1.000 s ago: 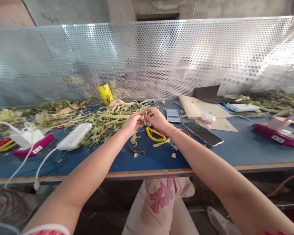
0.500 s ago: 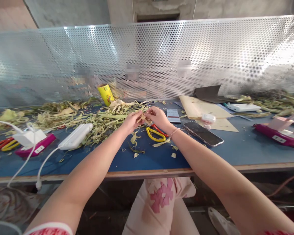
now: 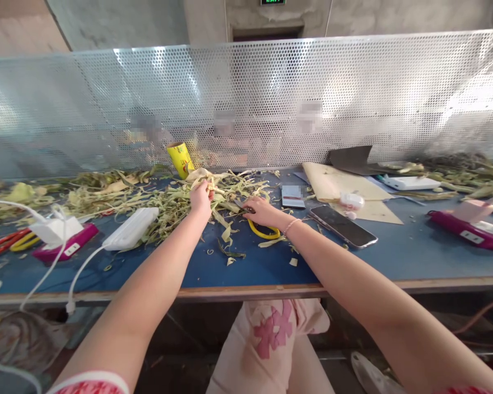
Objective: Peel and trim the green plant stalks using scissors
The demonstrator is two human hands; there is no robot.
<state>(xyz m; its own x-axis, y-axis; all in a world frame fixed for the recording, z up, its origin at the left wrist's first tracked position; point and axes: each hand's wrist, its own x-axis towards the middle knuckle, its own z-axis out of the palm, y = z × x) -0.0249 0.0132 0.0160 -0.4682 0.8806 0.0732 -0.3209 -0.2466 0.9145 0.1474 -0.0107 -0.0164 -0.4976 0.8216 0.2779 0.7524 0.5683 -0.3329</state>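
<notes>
My left hand [image 3: 200,198] reaches into the pile of green and pale leaf strips [image 3: 168,202] on the blue table [image 3: 353,257]. Its fingers are pinched on a small pale plant piece at the pile's edge. My right hand [image 3: 262,212] lies low on the table, fingers curled over the yellow-handled scissors [image 3: 268,233]. The dark blades stick out to the left of the fingers, and one yellow loop shows below the wrist. A thin bracelet sits on my right wrist.
A black phone [image 3: 343,225], a card [image 3: 293,196], brown paper sheets [image 3: 340,183] and a small white-pink object [image 3: 351,201] lie right of my hands. Left are a white power bank [image 3: 131,229] with cable, a magenta device [image 3: 66,246], more scissors [image 3: 8,243]. A yellow tube [image 3: 181,158] leans on the perforated screen [image 3: 271,98].
My hands have parted. The left moved out to the leaf pile with the pale piece, and the right dropped down onto the scissors.
</notes>
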